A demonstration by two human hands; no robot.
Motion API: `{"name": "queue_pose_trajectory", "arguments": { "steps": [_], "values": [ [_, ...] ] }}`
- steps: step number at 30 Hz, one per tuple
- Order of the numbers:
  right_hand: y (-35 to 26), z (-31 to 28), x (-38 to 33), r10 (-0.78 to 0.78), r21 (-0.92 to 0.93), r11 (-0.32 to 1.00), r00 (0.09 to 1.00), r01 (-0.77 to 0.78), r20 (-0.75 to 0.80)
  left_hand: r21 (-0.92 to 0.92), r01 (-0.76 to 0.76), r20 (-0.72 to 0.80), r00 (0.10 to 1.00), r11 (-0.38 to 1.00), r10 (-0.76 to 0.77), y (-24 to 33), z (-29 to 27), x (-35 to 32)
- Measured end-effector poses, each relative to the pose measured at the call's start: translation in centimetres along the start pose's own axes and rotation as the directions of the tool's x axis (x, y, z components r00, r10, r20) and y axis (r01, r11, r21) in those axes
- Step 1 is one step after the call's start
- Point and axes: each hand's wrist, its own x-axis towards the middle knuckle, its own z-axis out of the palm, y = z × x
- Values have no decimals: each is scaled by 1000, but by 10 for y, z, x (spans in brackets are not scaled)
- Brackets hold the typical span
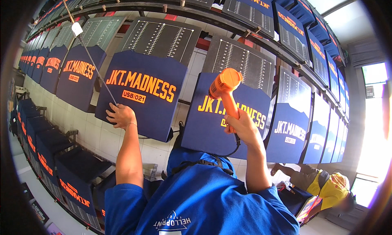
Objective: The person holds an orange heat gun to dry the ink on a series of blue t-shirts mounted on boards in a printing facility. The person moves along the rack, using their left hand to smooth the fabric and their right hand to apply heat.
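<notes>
My right hand [244,126] is wrapped around the handle of an orange hot-air gun [229,98], which is above a navy T-shirt [200,130] with orange lettering. The gun's round head covers part of the print. My left hand [121,115], fingers spread, is at the lower left of another navy T-shirt [139,77] with the same orange print. A thin dark cord [96,67] runs down from the upper left to my left fingers; whether they grip it cannot be made out. Both shirts are stretched over dark printing boards [161,36] with white ruled marks.
Rows of boards with navy shirts [79,73] curve away on both sides. A metal rail [196,11] crosses behind them. At lower left stands another row of shirt-covered boards [73,190]. A person in a yellow top [332,190] bends at the lower right. White floor tiles [96,130] show between rows.
</notes>
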Motion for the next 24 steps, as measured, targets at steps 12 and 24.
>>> {"name": "queue_pose_trajectory", "arguments": {
  "steps": [12, 24],
  "values": [
    [5, -5, -32, 123, -131, 986, 983, -105, 138, -6, -4, -18, 1000, 1000, 4, -4, 6, 2],
    [-5, 17, -25, 82, -101, 993, 983, -66, 162, -5, -5, -19, 1000, 1000, 5, -1, 3, 1]
  ]
}}
